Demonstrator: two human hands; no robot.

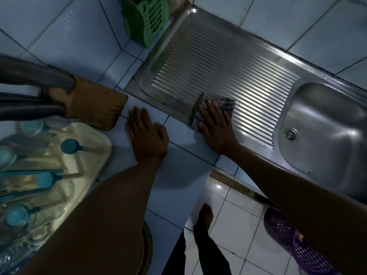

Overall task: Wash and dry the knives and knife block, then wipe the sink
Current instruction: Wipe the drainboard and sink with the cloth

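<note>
A: Far left, the drying rack (99, 147) with its teal pegs sits on the tiled counter (178, 187), and behind it the wooden knife block (95, 108), dark knife handles (33, 76) slotted in.

B: Just beside the block, the left hand (148, 139) lies flat on the counter, fingers straight, holding nothing.

A: Across to the sink (264, 48): the right hand (215, 124) presses a checked cloth (225, 105) onto the ribbed drainboard (228, 76) at its near edge, fingers spread flat.

B: Hands apart. Green slotted holder (148, 18) in the back corner; basin (327, 124) and drain (291, 134) at the right.
</note>
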